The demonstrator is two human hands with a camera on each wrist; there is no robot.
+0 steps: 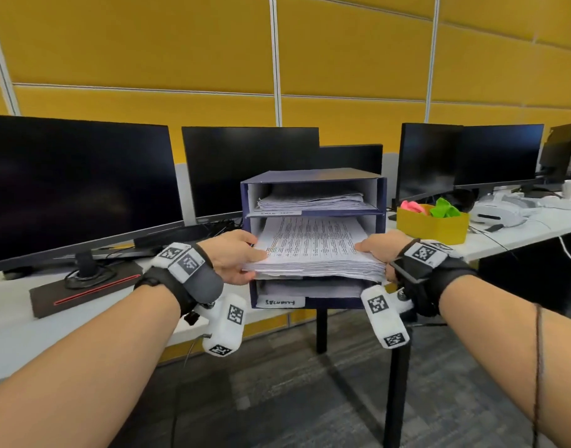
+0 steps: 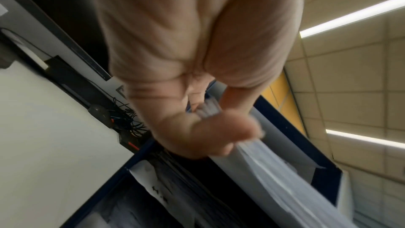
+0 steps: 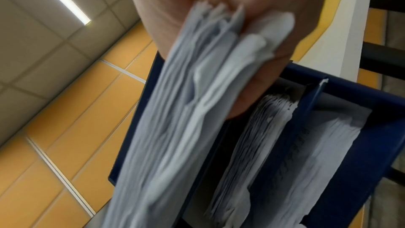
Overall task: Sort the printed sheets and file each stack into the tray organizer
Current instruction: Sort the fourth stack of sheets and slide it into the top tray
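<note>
A dark blue tray organizer (image 1: 313,176) with three shelves stands at the desk's front edge. A thick stack of printed sheets (image 1: 313,247) lies half inside its middle shelf, its near end sticking out. My left hand (image 1: 235,260) grips the stack's left near corner, thumb on top. My right hand (image 1: 379,250) grips the right near corner the same way. The left wrist view shows the fingers (image 2: 210,134) pinching the stack (image 2: 274,179); the right wrist view shows the stack (image 3: 186,110) clamped in the hand. The top shelf holds sheets (image 1: 310,200), and the bottom shelf holds more sheets (image 1: 310,289) behind a handwritten label (image 1: 280,302).
Dark monitors (image 1: 77,185) line the white desk (image 1: 12,328) behind and on both sides of the organizer. A yellow box (image 1: 432,226) with pink and green items sits to the right, and a white headset (image 1: 500,211) beyond it. A dark flat case (image 1: 83,294) lies at left.
</note>
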